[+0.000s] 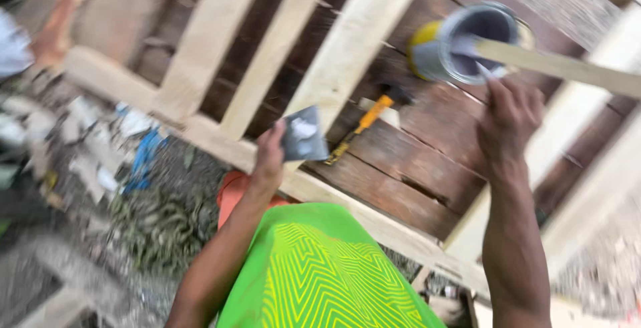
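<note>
Pale slats (pixel 280 41) (blurred) flank yellow tin (pixel 461 44), hammer (pixel 364 124).

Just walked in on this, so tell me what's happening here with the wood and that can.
A person in a green patterned shirt stands over a pale wooden frame. The left hand holds a flat scraper blade smeared with grey paste. The right hand reaches a thin tool toward an open can of grey filler. A yellow-handled tool lies on the dark boards.
</note>
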